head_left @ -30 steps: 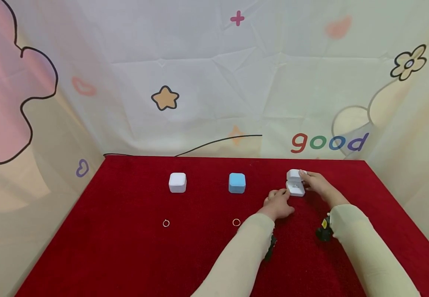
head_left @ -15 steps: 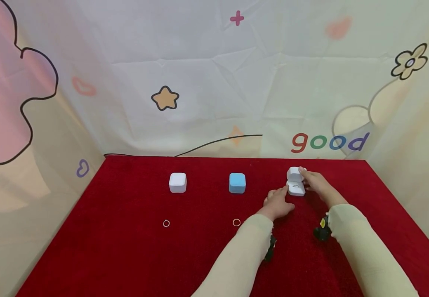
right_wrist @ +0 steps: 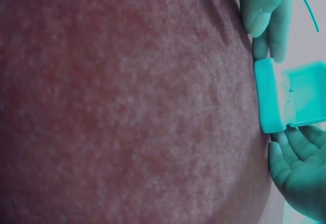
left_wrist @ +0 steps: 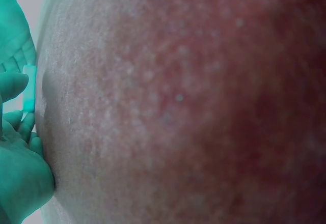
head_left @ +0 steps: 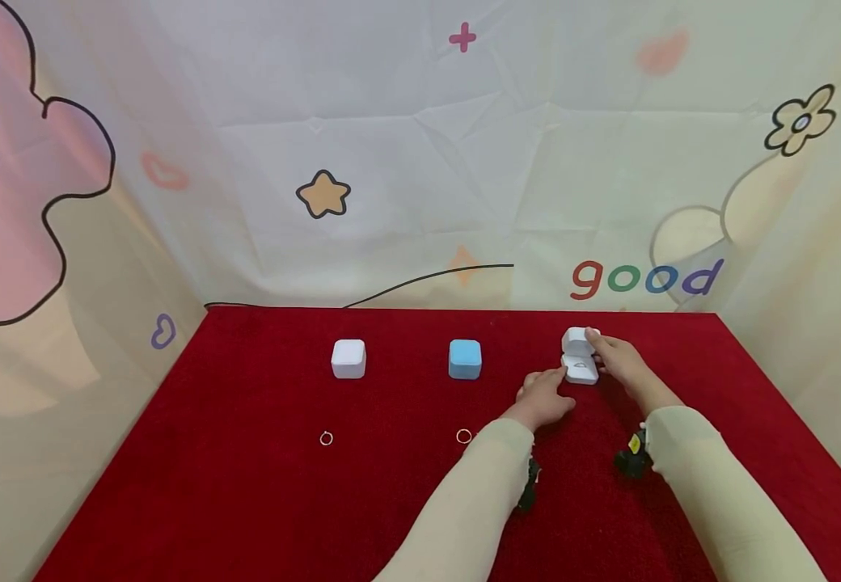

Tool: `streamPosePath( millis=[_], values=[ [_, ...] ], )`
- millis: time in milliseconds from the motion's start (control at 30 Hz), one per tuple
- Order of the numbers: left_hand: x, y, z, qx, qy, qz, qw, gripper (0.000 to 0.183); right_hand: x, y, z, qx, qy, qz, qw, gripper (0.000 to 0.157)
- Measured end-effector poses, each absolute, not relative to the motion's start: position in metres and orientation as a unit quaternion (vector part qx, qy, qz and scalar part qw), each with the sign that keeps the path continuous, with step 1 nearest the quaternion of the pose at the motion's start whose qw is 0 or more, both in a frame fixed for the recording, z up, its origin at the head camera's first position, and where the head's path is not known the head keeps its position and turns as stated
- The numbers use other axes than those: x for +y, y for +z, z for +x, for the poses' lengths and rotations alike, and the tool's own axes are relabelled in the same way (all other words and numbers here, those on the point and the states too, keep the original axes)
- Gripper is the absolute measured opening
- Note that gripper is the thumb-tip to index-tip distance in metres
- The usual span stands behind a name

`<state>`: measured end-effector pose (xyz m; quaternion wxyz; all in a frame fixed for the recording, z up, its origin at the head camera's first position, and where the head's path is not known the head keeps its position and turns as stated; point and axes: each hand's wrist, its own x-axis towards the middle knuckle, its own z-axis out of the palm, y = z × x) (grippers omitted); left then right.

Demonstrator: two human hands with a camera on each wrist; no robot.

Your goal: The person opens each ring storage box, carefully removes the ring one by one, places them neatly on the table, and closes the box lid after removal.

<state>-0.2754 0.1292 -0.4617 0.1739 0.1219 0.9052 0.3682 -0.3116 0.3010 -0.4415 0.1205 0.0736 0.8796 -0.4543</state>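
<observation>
A white ring box (head_left: 579, 370) stands with its lid raised at the back right of the red cloth. A small ring (right_wrist: 288, 92) sits upright in its cushion. My right hand (head_left: 624, 364) grips the lid at its right side, thumb on the edge. Against the left side of the base, the fingertips of my left hand (head_left: 543, 399) rest with the fingers loosely extended. In the right wrist view the left fingers (right_wrist: 262, 18) touch the box's upper side. The left wrist view shows only a narrow part of the box (left_wrist: 29, 89) between both hands.
A shut white box (head_left: 348, 359) and a shut light-blue box (head_left: 465, 360) stand to the left in the same row. Before them lie two rings, one at left (head_left: 326, 438) and one in the middle (head_left: 463, 436), near my left sleeve. A printed curtain (head_left: 391, 121) hangs behind.
The ring box's lid has tilted further up and back with my right hand on it. My left hand has stayed at the box's left side, almost still.
</observation>
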Motion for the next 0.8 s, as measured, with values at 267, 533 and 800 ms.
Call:
streamPosePath(
  millis=[267, 533, 800],
  values=[
    [0.130, -0.465, -0.277, 0.908, 0.363, 0.124, 0.167, 0.059, 0.302, -0.441, -0.304, 0.869, -0.480, 0.079, 0.096, 0.083],
    [0.127, -0.458, -0.271, 0.909, 0.361, 0.124, 0.166, 0.059, 0.309, -0.438, -0.290, 0.858, -0.502, 0.095, 0.059, 0.076],
    [0.130, -0.461, -0.273, 0.911, 0.357, 0.122, 0.164, 0.059, 0.312, -0.434, -0.281, 0.862, -0.498, 0.092, 0.039, 0.064]
  ],
)
